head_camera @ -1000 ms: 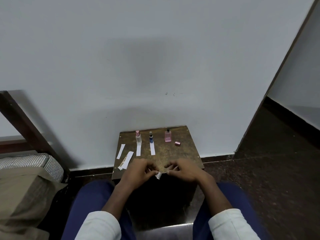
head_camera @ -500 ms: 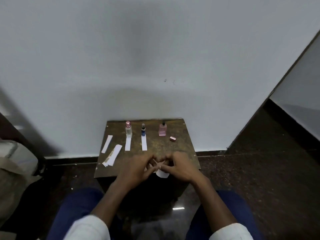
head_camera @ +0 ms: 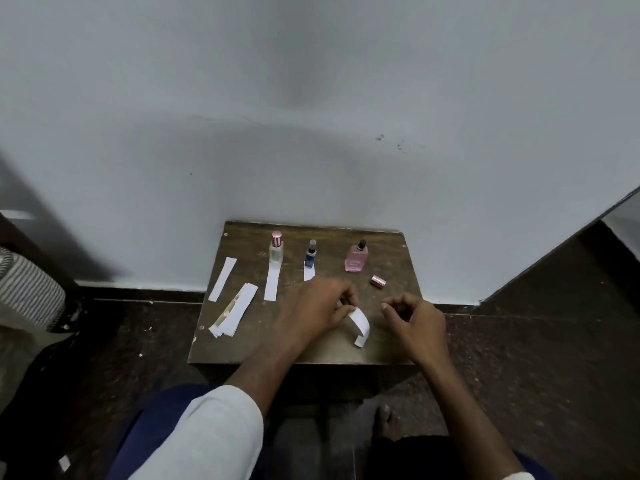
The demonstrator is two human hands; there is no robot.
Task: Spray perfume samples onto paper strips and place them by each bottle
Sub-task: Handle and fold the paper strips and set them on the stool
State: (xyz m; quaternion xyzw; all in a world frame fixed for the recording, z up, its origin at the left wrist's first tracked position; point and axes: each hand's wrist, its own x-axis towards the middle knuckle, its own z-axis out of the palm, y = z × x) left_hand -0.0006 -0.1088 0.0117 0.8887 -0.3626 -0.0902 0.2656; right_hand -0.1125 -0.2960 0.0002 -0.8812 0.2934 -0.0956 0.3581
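Note:
Three perfume bottles stand in a row at the back of a small wooden table: a clear bottle with a pink cap, a small blue bottle and an uncapped pink bottle. A white strip lies in front of the clear bottle and another strip in front of the blue one. My left hand pinches one end of a curled white paper strip over the table's middle. My right hand hovers just right of it, fingers curled, holding nothing.
A pink cap lies to the right of the pink bottle. A loose strip and a small stack of spare strips lie on the table's left side. The wall stands right behind the table. A striped cushion is at far left.
My hands have moved apart. The right hand let go of the strip, which now hangs curled from the left hand alone. The camera has tilted down and shifted.

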